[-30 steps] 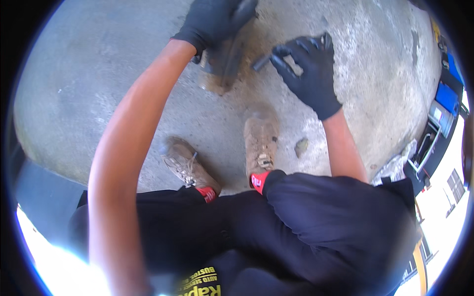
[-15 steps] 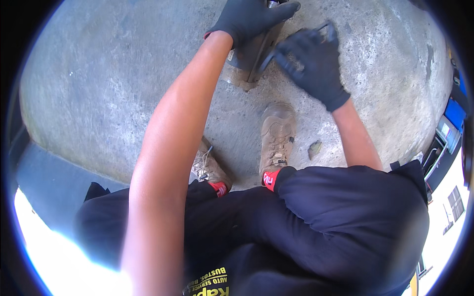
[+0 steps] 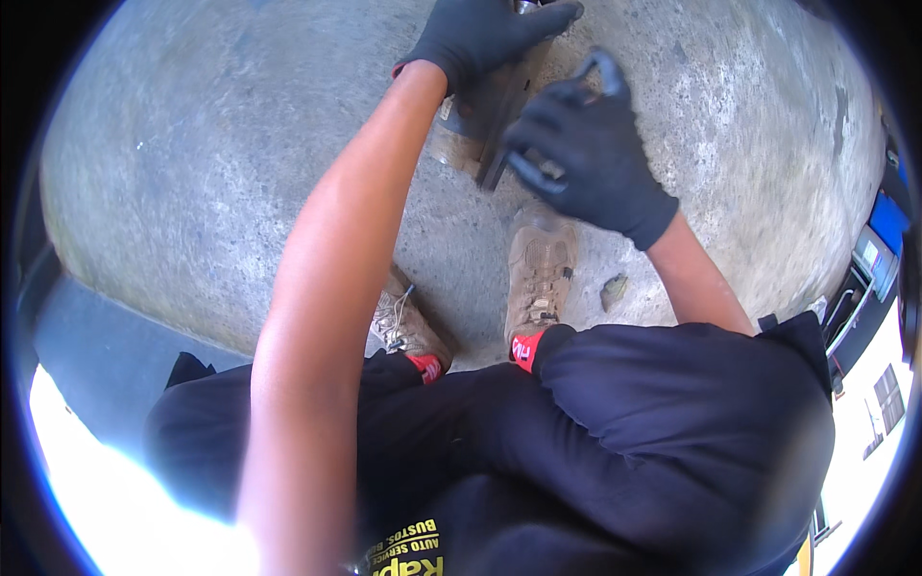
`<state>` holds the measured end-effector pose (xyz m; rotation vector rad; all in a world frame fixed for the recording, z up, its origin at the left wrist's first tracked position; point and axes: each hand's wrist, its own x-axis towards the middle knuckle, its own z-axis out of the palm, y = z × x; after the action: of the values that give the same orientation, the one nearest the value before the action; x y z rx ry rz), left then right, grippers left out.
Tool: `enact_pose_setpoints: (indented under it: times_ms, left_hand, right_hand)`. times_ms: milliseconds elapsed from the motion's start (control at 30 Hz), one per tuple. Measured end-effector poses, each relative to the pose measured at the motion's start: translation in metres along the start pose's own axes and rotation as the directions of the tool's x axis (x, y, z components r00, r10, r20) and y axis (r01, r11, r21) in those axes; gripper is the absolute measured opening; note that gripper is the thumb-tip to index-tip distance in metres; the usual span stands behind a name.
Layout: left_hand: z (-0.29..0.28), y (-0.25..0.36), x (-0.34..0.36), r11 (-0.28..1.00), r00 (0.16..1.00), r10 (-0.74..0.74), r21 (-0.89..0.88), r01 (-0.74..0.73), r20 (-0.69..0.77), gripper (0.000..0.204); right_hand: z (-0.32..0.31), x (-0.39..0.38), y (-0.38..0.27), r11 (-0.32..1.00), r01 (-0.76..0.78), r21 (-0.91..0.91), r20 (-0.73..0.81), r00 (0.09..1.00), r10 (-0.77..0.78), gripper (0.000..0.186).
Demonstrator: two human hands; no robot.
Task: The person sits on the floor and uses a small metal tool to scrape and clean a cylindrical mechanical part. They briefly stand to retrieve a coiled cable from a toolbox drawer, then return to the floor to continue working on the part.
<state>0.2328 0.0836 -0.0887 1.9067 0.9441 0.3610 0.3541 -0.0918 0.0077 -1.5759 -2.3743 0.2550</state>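
Note:
My left hand [image 3: 480, 38] in a black glove grips the top of a dark, elongated part [image 3: 466, 110] with a shiny metal tip and a tan, worn lower end, on the concrete floor. Just to its right, my right hand [image 3: 586, 154], also gloved, is curled with a thin dark bar-like tool [image 3: 492, 168] at its fingers. The tool's outline is blurred and partly merges with the part, so I cannot tell exactly where they touch.
My tan boots [image 3: 538, 269] are planted on the concrete floor [image 3: 192, 173] below my hands. At the right edge stand blue containers [image 3: 890, 218] and a metal frame [image 3: 845, 298]. A grey-blue lower surface [image 3: 106, 326] borders the concrete at the left.
Over the last second my left hand and the part shifted right in view. In the last half second my right hand moved left and down, closer to the part, with the tool.

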Motion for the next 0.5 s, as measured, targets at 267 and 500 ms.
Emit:
enact_pose_setpoints:
  times_ms: [267,500]
  left_hand:
    - [0.002,-0.001,-0.004,0.996,0.996,-0.089,0.002,0.089,-0.021,0.087]
    - [-0.003,0.001,-0.001,0.994,1.0,-0.024,-0.103,0.022,-0.016,0.093]
  right_hand:
    - [0.013,-0.017,0.002,0.96,-0.241,0.139,-0.076,0.964,0.253,0.012]
    - [0.033,-0.048,0.005,0.803,-0.542,0.247,-0.049,0.821,0.569,0.015]
